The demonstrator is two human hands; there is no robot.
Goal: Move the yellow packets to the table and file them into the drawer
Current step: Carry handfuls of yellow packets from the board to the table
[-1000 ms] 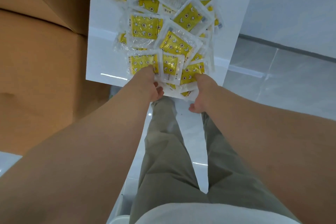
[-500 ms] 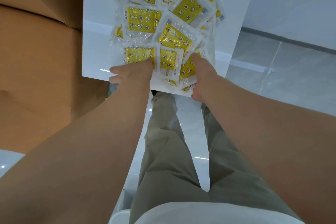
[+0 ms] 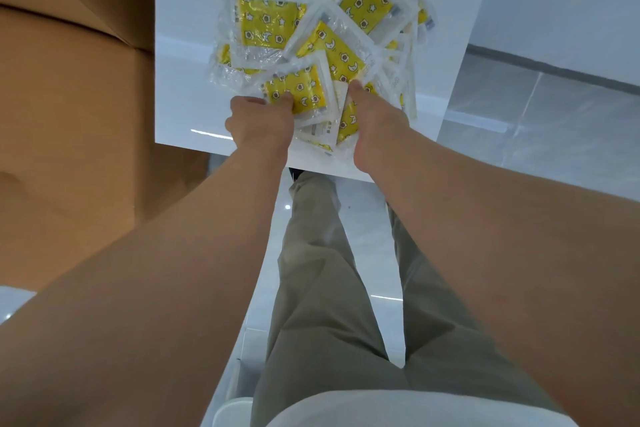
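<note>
Packets [image 3: 273,28] in yellow sprawl away from me across the white bench [image 3: 180,80]; my left hand [image 3: 259,121] pinches the nearest packet [image 3: 298,90] by its edge, my right hand [image 3: 375,121] grips the bundle [image 3: 347,120] alongside.

On my right hand [image 3: 377,125] the fingers are buried under the yellow packets [image 3: 270,28], only the thumb showing. On my left hand [image 3: 259,125] the fingertips curl out of sight. Beyond my fingers the heap runs off the top edge; its print is unreadable.
</note>
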